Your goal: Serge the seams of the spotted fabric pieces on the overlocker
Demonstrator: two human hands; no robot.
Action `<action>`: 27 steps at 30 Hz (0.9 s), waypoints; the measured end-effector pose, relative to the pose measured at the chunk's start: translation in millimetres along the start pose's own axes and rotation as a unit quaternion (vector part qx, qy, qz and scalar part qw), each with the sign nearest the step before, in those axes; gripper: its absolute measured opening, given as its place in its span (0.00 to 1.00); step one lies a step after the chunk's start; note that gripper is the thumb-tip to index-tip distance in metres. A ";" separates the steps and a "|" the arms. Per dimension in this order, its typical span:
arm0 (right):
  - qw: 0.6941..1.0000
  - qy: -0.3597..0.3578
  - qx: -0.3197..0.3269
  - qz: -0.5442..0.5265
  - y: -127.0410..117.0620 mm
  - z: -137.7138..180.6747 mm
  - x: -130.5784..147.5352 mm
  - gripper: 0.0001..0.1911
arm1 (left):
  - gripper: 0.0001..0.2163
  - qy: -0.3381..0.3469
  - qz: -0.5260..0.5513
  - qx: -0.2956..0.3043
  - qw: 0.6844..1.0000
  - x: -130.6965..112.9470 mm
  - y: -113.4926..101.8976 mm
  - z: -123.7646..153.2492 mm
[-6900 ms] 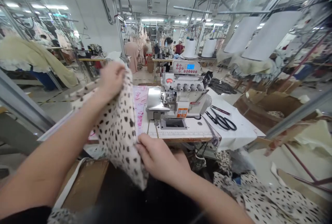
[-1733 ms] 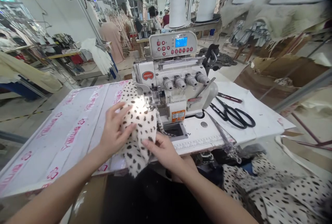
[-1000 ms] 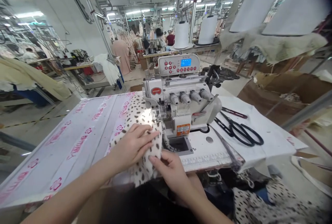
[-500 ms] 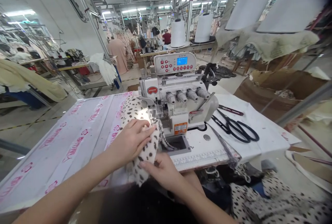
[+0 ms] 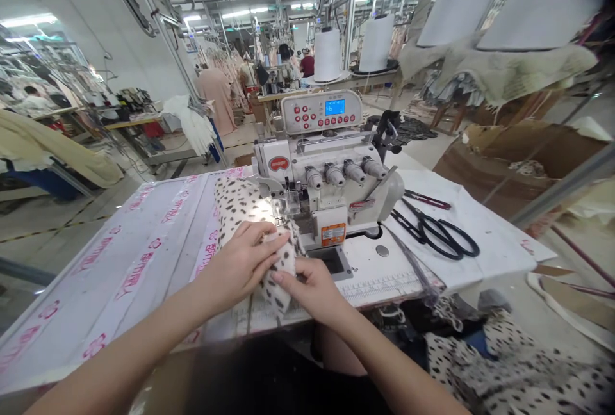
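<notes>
A cream fabric with dark spots (image 5: 237,203) runs from my hands to the presser foot (image 5: 289,205) of a white overlock sewing machine (image 5: 327,178). My left hand (image 5: 245,258) lies over the folded cloth, its fingers curled across it just in front of the foot. My right hand (image 5: 307,287) pinches the cloth's near edge, close beside the left. The needle area is partly hidden behind the machine's front parts.
The machine's table has a white sheet printed in pink (image 5: 144,261). Black-handled shears (image 5: 435,235) lie to the right. A spotted fabric pile (image 5: 509,370) sits below right, beside a cardboard box (image 5: 528,159). Thread cones (image 5: 328,55) and distant workers stand behind.
The spotted cloth has shifted farther in under the presser foot, and less of it hangs below my hands. My right hand has moved up nearer the left.
</notes>
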State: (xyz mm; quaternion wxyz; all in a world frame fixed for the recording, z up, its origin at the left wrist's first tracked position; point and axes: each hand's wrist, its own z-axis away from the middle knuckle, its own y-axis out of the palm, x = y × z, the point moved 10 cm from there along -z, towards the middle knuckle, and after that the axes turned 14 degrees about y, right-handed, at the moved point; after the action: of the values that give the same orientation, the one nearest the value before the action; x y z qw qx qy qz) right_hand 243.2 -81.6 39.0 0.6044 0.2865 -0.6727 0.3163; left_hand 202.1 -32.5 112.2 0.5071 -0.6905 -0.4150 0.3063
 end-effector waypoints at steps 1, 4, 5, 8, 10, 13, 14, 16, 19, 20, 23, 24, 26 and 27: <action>1.000 -0.003 -0.004 0.003 -2.1 -1.7 1.4 0.14 | 0.18 0.003 -0.001 0.006 1.000 3.3 0.6 -1.1; 1.000 -0.008 -0.013 0.015 -5.5 -2.5 4.1 0.13 | 0.18 0.016 0.002 0.023 1.000 13.3 2.0 -3.4; 1.000 -0.010 -0.011 0.018 -5.0 -0.6 4.8 0.13 | 0.18 0.024 0.005 0.017 1.000 14.5 0.8 -3.1; 0.999 -0.033 -0.004 0.024 -1.6 12.2 9.3 0.11 | 0.16 0.075 0.017 -0.054 0.996 3.7 -8.5 4.1; 0.998 -0.062 -0.001 0.029 1.0 23.1 14.1 0.06 | 0.16 0.122 0.032 -0.111 0.986 -12.4 -13.0 15.0; 0.992 -0.121 -0.015 0.031 1.0 36.5 22.8 0.10 | 0.19 0.150 0.043 -0.158 0.975 -30.4 -11.4 31.3; 0.989 -0.140 -0.027 0.033 -0.5 39.6 25.5 0.13 | 0.20 0.147 0.041 -0.169 0.974 -33.1 -10.7 35.0; 0.984 -0.168 -0.050 0.046 -2.6 43.1 29.0 0.16 | 0.22 0.137 0.034 -0.190 0.972 -35.7 -11.3 39.7; 0.975 -0.195 -0.069 0.084 -1.6 46.1 32.8 0.13 | 0.20 0.131 0.033 -0.212 0.968 -37.6 -13.9 41.3; 0.970 -0.209 -0.075 0.099 -1.0 48.2 35.3 0.12 | 0.19 0.130 0.035 -0.214 0.967 -38.2 -14.3 41.1; 0.952 -0.252 -0.095 0.142 0.9 56.0 43.6 0.09 | 0.18 0.125 0.040 -0.213 0.968 -40.1 -13.8 41.0; 0.948 -0.260 -0.101 0.153 1.3 58.1 45.9 0.08 | 0.17 0.125 0.042 -0.215 0.968 -41.0 -13.9 41.6; 0.943 -0.268 -0.110 0.165 1.0 61.1 50.0 0.08 | 0.16 0.128 0.049 -0.222 0.965 -43.4 -14.7 43.4; 0.942 -0.271 -0.115 0.164 0.2 62.4 52.0 0.08 | 0.16 0.130 0.053 -0.225 0.964 -44.5 -14.9 44.2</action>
State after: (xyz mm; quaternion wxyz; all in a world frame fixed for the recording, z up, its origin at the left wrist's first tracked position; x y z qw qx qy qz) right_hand 198.1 -129.8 86.4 0.3677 0.1754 -0.8805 0.2425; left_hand 140.1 -50.0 113.4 0.3714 -0.8418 -0.3662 0.1392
